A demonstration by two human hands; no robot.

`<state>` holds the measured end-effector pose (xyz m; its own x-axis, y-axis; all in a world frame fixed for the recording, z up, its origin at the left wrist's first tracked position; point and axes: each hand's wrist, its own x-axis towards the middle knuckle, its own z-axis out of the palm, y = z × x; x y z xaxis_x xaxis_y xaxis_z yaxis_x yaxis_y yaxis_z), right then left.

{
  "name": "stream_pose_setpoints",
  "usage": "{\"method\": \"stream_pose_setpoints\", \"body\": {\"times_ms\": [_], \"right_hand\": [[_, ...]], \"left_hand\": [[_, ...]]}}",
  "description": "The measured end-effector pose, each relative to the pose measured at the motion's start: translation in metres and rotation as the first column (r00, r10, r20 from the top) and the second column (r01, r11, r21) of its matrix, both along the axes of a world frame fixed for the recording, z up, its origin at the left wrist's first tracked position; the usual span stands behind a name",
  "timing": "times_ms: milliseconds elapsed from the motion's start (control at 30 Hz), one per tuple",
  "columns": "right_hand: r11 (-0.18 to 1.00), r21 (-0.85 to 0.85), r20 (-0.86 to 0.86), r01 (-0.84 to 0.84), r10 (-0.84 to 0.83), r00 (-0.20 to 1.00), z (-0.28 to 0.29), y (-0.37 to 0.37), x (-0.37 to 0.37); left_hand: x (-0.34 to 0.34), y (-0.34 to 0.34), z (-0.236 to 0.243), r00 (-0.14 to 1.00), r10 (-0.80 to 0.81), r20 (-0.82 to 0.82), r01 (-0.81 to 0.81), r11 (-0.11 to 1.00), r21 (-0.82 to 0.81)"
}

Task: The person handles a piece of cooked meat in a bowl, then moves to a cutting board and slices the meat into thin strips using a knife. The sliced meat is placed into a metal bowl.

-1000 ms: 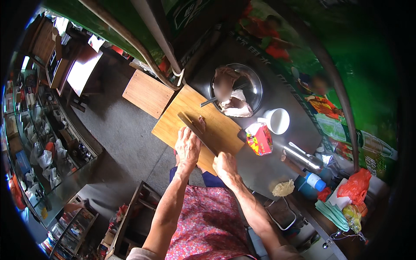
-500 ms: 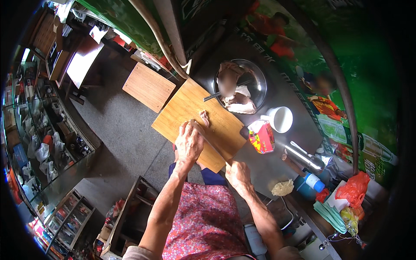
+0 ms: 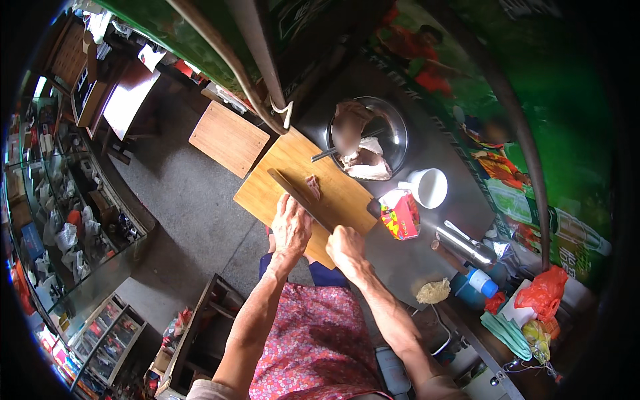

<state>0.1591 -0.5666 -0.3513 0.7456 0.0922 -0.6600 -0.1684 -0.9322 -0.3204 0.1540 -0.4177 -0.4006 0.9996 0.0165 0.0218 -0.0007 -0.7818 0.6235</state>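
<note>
My right hand point(image 3: 347, 248) is closed round the handle of a knife point(image 3: 299, 198). Its long blade slants up and left over a wooden cutting board point(image 3: 263, 191). Close against the near side of the blade, my left hand point(image 3: 291, 225) has its fingertips bent and pressed together on the board. Whatever lies under those fingers is hidden. A small piece of pale pinkish meat point(image 3: 313, 187) rests on the board just beyond the blade. At the board's far right stands a metal bowl point(image 3: 404, 137) holding larger pieces of meat point(image 3: 368, 168), with dark chopsticks point(image 3: 325, 155) sticking out.
Right of the board are a colourful packet point(image 3: 401, 217), a white mug point(image 3: 429, 188) and a shiny metal cylinder point(image 3: 469, 243). A wooden stool top point(image 3: 229, 139) sits beyond the board's left corner. Curved poles point(image 3: 250, 80) rise at the far side.
The knife has moved up and left, its blade tip now past my left fingertips. My right hand has shifted up and left with it. My left hand has moved only slightly.
</note>
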Motion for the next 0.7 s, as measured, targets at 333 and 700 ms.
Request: {"method": "stream_pose_setpoints", "body": {"times_ms": [333, 700], "right_hand": [[0.996, -0.026, -0.011, 0.085, -0.086, 0.996, 0.01, -0.043, -0.038], [0.974, -0.002, -0.016, 0.226, -0.226, 0.974, 0.042, -0.038, -0.051]], "left_hand": [[-0.007, 0.015, 0.007, 0.994, -0.06, -0.091, 0.073, 0.987, 0.143], [-0.027, 0.011, -0.008, 0.984, -0.156, 0.083, 0.148, 0.984, 0.1]]}}
